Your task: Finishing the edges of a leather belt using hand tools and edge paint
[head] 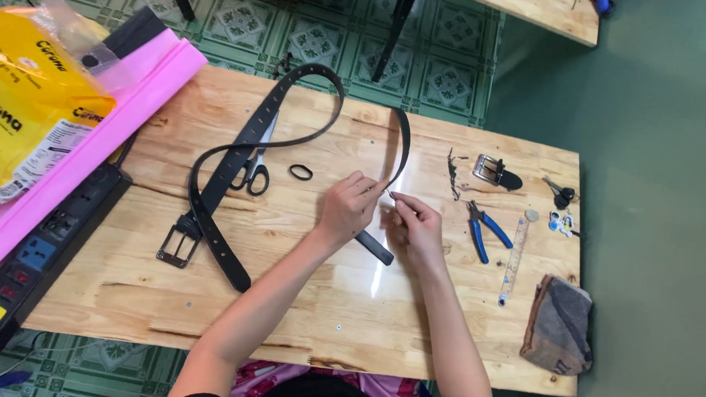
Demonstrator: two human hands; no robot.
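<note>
While the black belt (284,117) loops across the counter (310,305), we pinch its strap edge in our left hand (346,211); our right hand (415,227) fingers clamp a small, unidentifiable tool against it; steadiness seems needed.

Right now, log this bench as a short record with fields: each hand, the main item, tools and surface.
left hand: pinches the belt at its raised strap end
right hand: fingertips at the same strap end, holding something too small to tell
belt: black, looped across the table, metal buckle at the near left
scissors: lying under the strap
loop: small, black, beside the scissors
pliers: blue handles, right of the hands
ruler: clear, beside the pliers
spare buckle: far right
</note>
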